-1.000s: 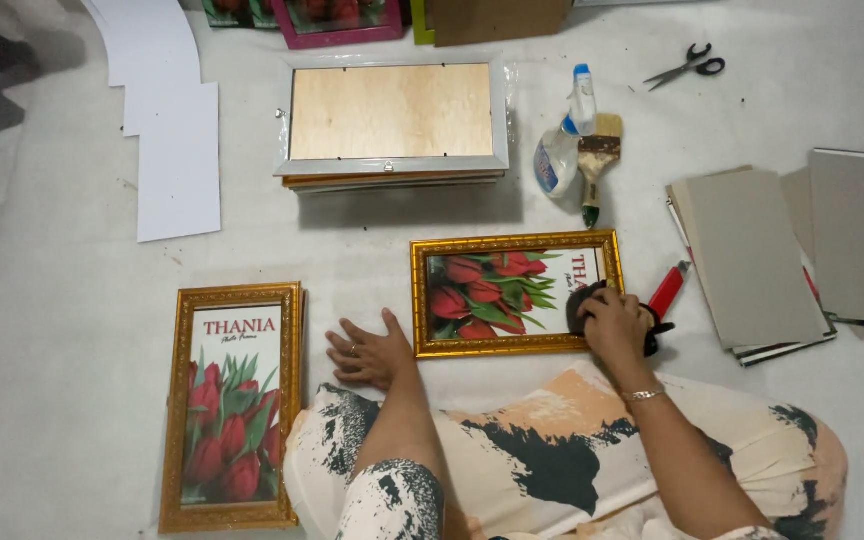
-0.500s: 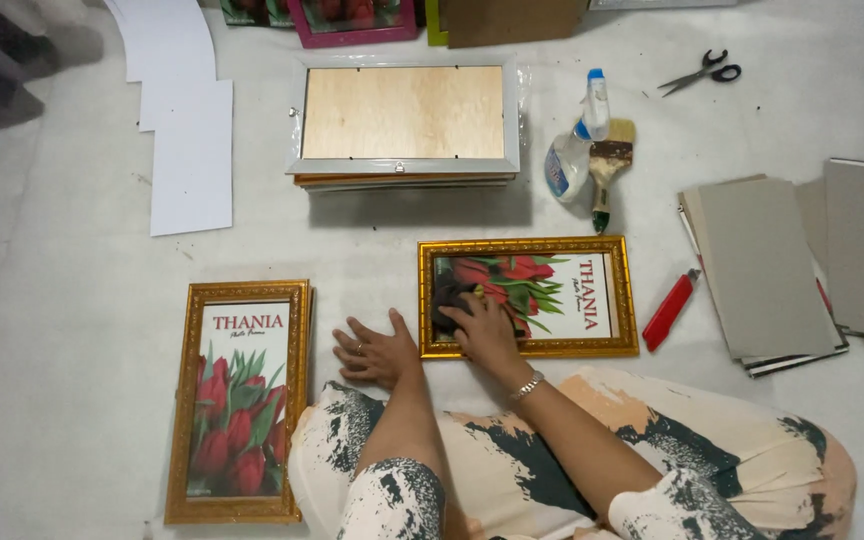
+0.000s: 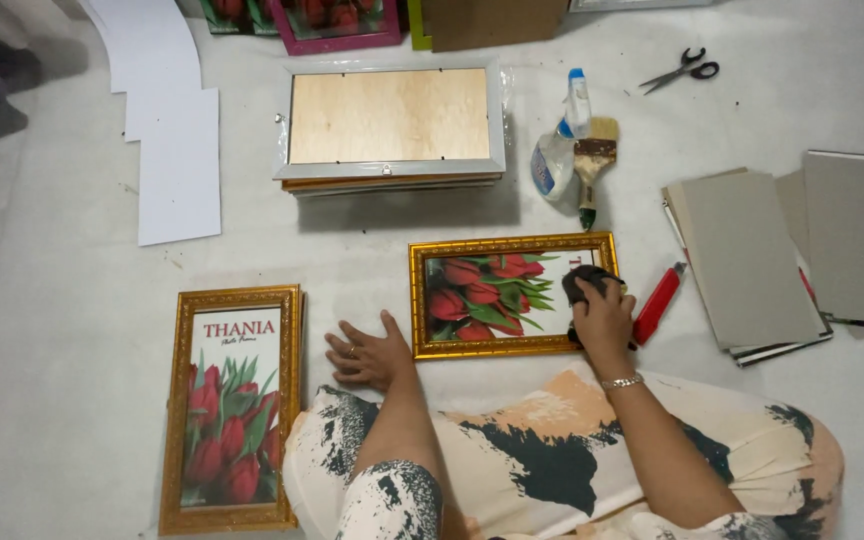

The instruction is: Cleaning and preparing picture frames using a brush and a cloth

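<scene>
Right hand [image 3: 604,322] — grip closed around a small dark cloth or pad [image 3: 582,282], pressed on the glass at the right end of the gold-framed tulip picture [image 3: 512,295]. The pad covers part of the white area with lettering; exactly what the pad is cannot be told. A thin bracelet sits on that wrist.

Left hand [image 3: 367,355] — grip open, holding nothing, palm down and fingers spread on the white floor [image 3: 62,330], just beside the lower left corner of the same frame. Whether the thumb touches the frame cannot be told. A ring shows on one finger.

The gold-framed tulip picture lies flat, landscape, directly in front of the person's knees, between the two hands. Red tulips with green leaves fill its left and middle.

Just right of the frame, near the right hand: a red utility knife [image 3: 659,303], lying at a slant.

Further right: a stack of grey boards [image 3: 752,255], fanned unevenly.

Above the frame: a wide paintbrush [image 3: 594,165] and a glue bottle with a blue cap [image 3: 564,135], side by side. Scissors [image 3: 682,72] lie beyond them.

Top centre: a stack of frames face down [image 3: 389,120], plywood back uppermost in a silver frame.

Left: a second gold-framed tulip picture [image 3: 232,405], portrait, well apart from the first. White sheets [image 3: 177,160] lie at upper left.
</scene>
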